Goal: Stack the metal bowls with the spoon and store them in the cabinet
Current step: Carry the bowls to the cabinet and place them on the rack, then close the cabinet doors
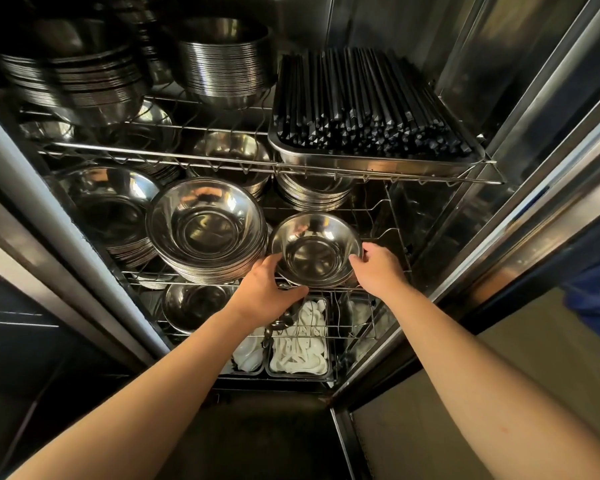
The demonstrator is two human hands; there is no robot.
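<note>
In the middle of the frame, a small stack of metal bowls (pixel 315 252) sits on the front right part of the middle wire shelf (pixel 392 233) of an open steel cabinet (pixel 520 109). The left hand (pixel 267 292) is curled at the left side of this stack, with the fingers bent under the rim and the thumb along the shelf edge; under this hand a dark metal handle, maybe the spoon (pixel 284 320), hangs down, but it is not clear if the hand holds it. The right hand (pixel 378 268) touches the right rim of the stack with half-closed fingers, the thumb pointing to the bowl. Just to the left of the stack there is a larger pile of wide bowls (pixel 205 230), and more bowls stand behind it and at the left. In the upper right of the frame, a steel tray (pixel 378 166) full of black chopsticks (pixel 364 98) rests on the upper shelf, and tall bowl stacks (pixel 222 64) are in the upper left. Under the hands, in the lower shelf, trays with white spoons (pixel 298 344) are visible.
</note>
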